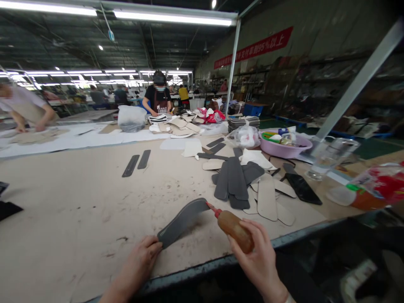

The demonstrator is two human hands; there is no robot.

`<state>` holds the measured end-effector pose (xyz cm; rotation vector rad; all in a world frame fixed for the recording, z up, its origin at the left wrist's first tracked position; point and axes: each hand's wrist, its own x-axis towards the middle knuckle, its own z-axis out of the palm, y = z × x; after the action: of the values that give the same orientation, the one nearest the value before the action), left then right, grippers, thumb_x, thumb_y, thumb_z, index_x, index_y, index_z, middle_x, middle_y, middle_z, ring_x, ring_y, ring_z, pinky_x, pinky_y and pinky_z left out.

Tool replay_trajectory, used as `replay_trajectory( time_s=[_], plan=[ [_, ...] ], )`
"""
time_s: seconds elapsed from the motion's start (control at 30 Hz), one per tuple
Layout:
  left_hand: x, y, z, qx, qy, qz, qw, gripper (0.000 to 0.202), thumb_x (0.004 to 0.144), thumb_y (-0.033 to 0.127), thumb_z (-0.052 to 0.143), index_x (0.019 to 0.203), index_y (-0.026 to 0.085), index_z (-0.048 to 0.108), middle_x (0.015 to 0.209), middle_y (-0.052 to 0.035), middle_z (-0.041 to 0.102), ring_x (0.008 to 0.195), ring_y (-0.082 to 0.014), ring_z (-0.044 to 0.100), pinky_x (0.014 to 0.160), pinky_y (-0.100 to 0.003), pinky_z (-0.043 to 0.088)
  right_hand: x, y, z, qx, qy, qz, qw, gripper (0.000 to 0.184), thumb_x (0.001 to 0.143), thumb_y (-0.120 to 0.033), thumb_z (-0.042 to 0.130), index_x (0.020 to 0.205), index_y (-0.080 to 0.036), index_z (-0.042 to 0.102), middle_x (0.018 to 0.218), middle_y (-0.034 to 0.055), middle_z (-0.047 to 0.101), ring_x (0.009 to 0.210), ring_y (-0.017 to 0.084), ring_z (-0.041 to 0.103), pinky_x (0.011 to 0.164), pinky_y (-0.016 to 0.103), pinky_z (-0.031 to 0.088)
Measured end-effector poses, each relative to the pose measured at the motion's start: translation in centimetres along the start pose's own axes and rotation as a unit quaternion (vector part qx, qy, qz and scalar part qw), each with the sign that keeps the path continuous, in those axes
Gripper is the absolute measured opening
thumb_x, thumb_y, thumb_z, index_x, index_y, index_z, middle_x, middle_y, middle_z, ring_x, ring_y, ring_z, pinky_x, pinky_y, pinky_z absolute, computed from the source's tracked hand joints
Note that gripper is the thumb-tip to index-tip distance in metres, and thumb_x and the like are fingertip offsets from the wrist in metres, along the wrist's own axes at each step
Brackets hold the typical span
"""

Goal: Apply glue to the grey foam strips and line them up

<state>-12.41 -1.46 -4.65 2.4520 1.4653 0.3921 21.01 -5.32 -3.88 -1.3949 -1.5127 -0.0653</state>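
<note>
My left hand (pixel 145 255) pinches the near end of a long dark grey strip with rounded corners (pixel 184 219), which bows upward off the table. A thin pale line runs along the strip's edge. In my right hand (pixel 257 252) is an amber squeeze bottle (pixel 235 229) with a red nozzle, its fingers wrapped around the base. The nozzle tip is at the far end of the strip; whether it touches cannot be told. Two smaller dark pieces (pixel 135 164) lie farther off on the table.
Dark and beige cut pieces (pixel 232 181) are heaped to the right, beside a black phone (pixel 303 188). Behind are a pink basin (pixel 284 147), a clear cup (pixel 331 158) and a plastic bag (pixel 248 135). A co-worker (pixel 158 97) stands across the table. A metal post (pixel 360 80) rises at right.
</note>
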Motion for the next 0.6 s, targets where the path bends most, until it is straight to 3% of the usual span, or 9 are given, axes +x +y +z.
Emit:
replay_trajectory(
  time_s=[0.07, 0.2, 0.27, 0.37, 0.53, 0.6],
  plan=[
    [-0.1, 0.3, -0.1, -0.001, -0.005, -0.010, 1.000, 0.030, 0.091, 0.020, 0.040, 0.088, 0.020, 0.070, 0.091, -0.0049, 0.066, 0.086, -0.0175, 0.062, 0.080, -0.027, 0.050, 0.0, -1.1, 0.2, 0.038, 0.004, -0.007, 0.999, 0.032, 0.080, -0.027, 0.064, 0.109, -0.020, 0.053, 0.106, 0.0107, 0.054, 0.100, 0.027, 0.056, 0.084, 0.044, 0.052],
    [-0.2, 0.6, -0.2, 0.018, -0.003, -0.012, 1.000, 0.027, 0.091, 0.020, 0.043, 0.091, 0.020, 0.071, 0.091, -0.0048, 0.067, 0.085, -0.0175, 0.062, 0.080, -0.027, 0.050, -0.7, -3.7, 1.9, 0.113, -0.085, -0.003, 0.990, 0.029, 0.081, -0.024, 0.062, 0.108, -0.021, 0.052, 0.104, 0.0096, 0.054, 0.097, 0.025, 0.057, 0.082, 0.040, 0.053],
    [-0.2, 0.5, 0.0, 0.027, 0.001, -0.002, 1.000, 0.027, 0.091, 0.019, 0.044, 0.090, 0.021, 0.071, 0.090, -0.0045, 0.067, 0.084, -0.0172, 0.061, 0.078, -0.027, 0.050, -0.9, -4.3, 2.7, 0.117, -0.099, -0.009, 0.988, 0.029, 0.082, -0.024, 0.060, 0.110, -0.021, 0.051, 0.107, 0.0105, 0.053, 0.097, 0.024, 0.057, 0.082, 0.038, 0.053],
    [-0.4, 0.3, 0.4, 0.036, 0.003, 0.007, 0.999, 0.027, 0.091, 0.016, 0.043, 0.087, 0.020, 0.070, 0.089, -0.0043, 0.066, 0.085, -0.0170, 0.061, 0.077, -0.026, 0.050, 0.0, -3.5, 2.7, 0.077, -0.045, -0.016, 0.996, 0.029, 0.084, -0.027, 0.059, 0.111, -0.020, 0.052, 0.108, 0.0119, 0.053, 0.099, 0.025, 0.056, 0.084, 0.041, 0.051],
    [-0.4, 0.4, 0.6, 0.038, 0.001, 0.002, 0.999, 0.026, 0.091, 0.016, 0.043, 0.086, 0.019, 0.069, 0.087, -0.0043, 0.064, 0.083, -0.0167, 0.058, 0.077, -0.026, 0.049, 2.9, -0.8, -0.5, -0.022, 0.109, 0.013, 0.994, 0.041, 0.078, -0.042, 0.069, 0.108, -0.017, 0.056, 0.103, 0.0122, 0.059, 0.095, 0.029, 0.057, 0.085, 0.047, 0.047],
    [-0.3, 0.4, 0.6, 0.034, -0.006, -0.002, 0.999, 0.026, 0.092, 0.016, 0.044, 0.086, 0.020, 0.069, 0.087, -0.0036, 0.064, 0.084, -0.0168, 0.058, 0.078, -0.026, 0.049, 3.3, -0.7, -1.3, -0.014, 0.121, 0.029, 0.992, 0.045, 0.075, -0.042, 0.072, 0.108, -0.017, 0.056, 0.104, 0.0120, 0.059, 0.095, 0.029, 0.057, 0.086, 0.047, 0.047]
  ],
)
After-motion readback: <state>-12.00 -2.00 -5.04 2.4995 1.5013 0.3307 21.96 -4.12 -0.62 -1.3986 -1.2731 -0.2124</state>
